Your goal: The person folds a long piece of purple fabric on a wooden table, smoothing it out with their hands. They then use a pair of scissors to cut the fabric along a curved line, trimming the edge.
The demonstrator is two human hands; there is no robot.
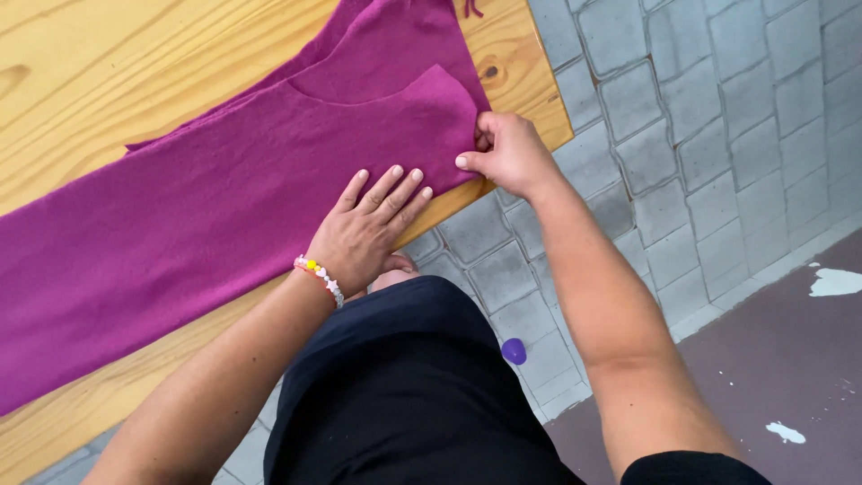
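Note:
A magenta knit garment (206,207) lies spread flat across a light wooden table (99,63), its neckline curve near the top middle. My left hand (366,229), with a beaded bracelet on the wrist, presses flat on the cloth near the table's near edge, fingers together and extended. My right hand (507,153) pinches the garment's corner at the table's edge, thumb and fingers closed on the fabric.
The table's edge runs diagonally past my hands. Below it is grey paving stone (700,108), with a small purple object (514,350) on the ground and a dark painted floor patch (790,359) at the lower right. My dark clothing fills the bottom centre.

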